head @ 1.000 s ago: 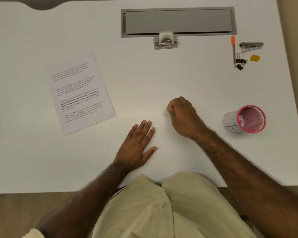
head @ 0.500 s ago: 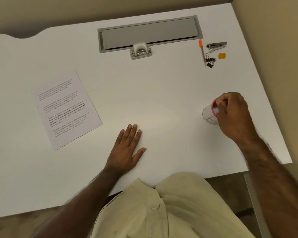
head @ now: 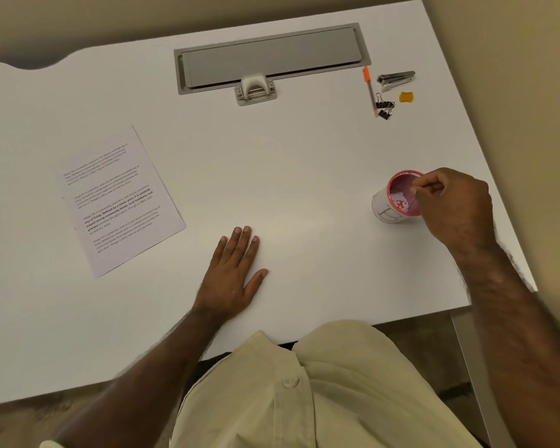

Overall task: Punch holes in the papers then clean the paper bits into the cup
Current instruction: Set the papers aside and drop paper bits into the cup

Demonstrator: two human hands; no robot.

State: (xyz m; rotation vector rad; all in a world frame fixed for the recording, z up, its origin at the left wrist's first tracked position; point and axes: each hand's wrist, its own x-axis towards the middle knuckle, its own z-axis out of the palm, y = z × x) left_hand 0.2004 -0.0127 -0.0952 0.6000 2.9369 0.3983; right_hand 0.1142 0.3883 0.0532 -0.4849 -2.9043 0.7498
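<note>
A small white cup (head: pixel 389 211) with a pink inside and rim stands near the desk's right edge, with white paper bits at its bottom. My right hand (head: pixel 456 208) hovers at the cup's right rim, thumb and forefinger pinched together over the opening; whether a bit sits between them is too small to tell. My left hand (head: pixel 235 273) lies flat, palm down, fingers apart, on the white desk (head: pixel 288 176) near the front middle. A printed sheet of paper (head: pixel 117 198) lies tilted at the left. The grey hole punch (head: pixel 255 90) sits at the back middle.
A grey cable-tray lid (head: pixel 272 56) is set into the desk's back. At the back right lie an orange-capped pen (head: pixel 370 90), black binder clips (head: pixel 384 106), a stapler (head: pixel 396 79) and a small yellow piece (head: pixel 406 97). The desk's right edge runs just behind my right hand.
My right hand travelled from the desk's middle over to the cup at the right and now pinches over its opening. My left hand stayed flat. The view swung right.
</note>
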